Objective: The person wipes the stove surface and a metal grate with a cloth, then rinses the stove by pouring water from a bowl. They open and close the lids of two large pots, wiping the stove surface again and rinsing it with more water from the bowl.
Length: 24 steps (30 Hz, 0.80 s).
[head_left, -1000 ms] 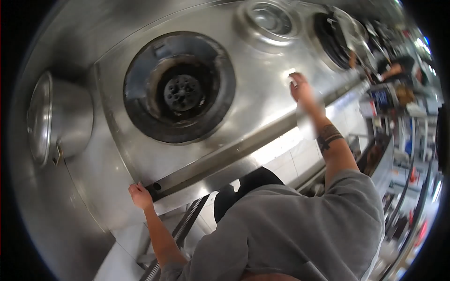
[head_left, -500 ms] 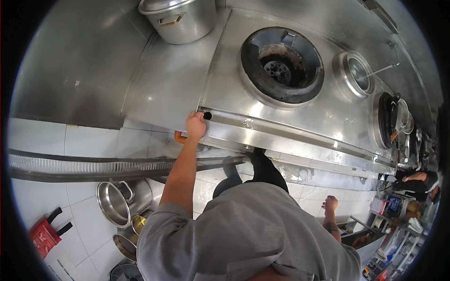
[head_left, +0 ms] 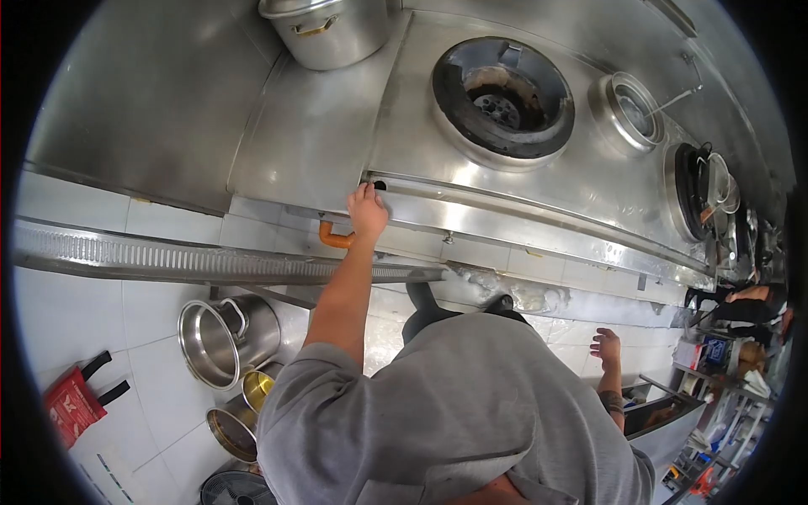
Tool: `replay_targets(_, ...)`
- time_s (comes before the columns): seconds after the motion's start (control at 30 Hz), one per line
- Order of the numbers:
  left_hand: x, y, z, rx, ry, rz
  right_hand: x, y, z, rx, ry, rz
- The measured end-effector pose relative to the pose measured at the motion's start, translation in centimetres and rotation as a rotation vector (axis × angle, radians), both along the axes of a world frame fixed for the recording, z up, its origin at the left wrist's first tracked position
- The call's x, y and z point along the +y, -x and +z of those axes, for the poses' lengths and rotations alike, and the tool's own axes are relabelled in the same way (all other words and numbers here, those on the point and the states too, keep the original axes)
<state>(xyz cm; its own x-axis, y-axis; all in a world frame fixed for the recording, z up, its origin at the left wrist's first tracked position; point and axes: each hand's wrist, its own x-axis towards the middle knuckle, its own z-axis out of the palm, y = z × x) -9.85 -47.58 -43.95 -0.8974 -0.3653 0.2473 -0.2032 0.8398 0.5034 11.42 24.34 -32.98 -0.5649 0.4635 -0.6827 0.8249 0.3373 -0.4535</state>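
Note:
At the front left corner of a steel stove counter [head_left: 471, 181], my left hand [head_left: 368, 212] rests with its fingers stretched forward onto the counter's rim. Just right of its fingertips is a dark round hole [head_left: 380, 186] in the front channel. Below this hand an orange pipe elbow [head_left: 335, 236] comes out under the counter. My right hand [head_left: 605, 347] hangs at my side over the floor, fingers apart, with nothing visible in it.
A black-ringed wok burner [head_left: 503, 97] is set in the counter, with a water basin [head_left: 631, 114] farther right. A lidded pot [head_left: 337, 38] stands back left. A floor grate [head_left: 168, 255], steel pots [head_left: 210, 345] and a red bag [head_left: 76, 404] lie left. Another person [head_left: 749, 303] is far right.
My left hand has gone from a curled grip at the rim to fingers laid out straighter beside the hole. My right hand's fingers have spread. My feet and the view have shifted.

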Motion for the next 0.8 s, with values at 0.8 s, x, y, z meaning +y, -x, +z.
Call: replay_targets(0.8, 58.9, 3.2, -0.5, -0.217, 0.362, -0.587, 25.7, -30.4, -12.5, 0.095, 0.215, -0.866)
